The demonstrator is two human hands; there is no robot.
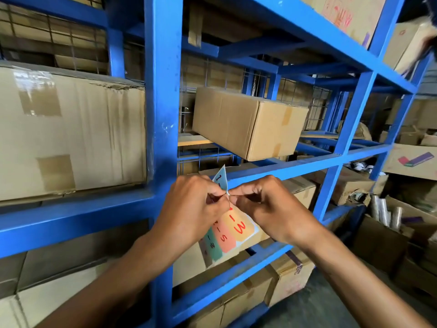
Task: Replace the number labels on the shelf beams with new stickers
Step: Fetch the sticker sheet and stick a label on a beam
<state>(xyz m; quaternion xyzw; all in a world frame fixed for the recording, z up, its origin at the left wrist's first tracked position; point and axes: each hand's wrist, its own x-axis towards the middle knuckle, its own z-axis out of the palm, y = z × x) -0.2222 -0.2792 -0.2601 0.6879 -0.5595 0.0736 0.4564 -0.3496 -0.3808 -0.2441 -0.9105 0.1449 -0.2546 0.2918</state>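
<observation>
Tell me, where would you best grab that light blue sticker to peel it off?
Probably at the lifted edge of the light blue sticker, from above the sticker sheet. It already curls up free between the left hand and right hand, so fingertips can pinch it.

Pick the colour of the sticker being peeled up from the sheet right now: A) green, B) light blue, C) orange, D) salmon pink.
B: the light blue sticker curls up above the pinching left hand and right hand, while the orange, salmon and green ones lie flat on the sticker sheet.
</observation>
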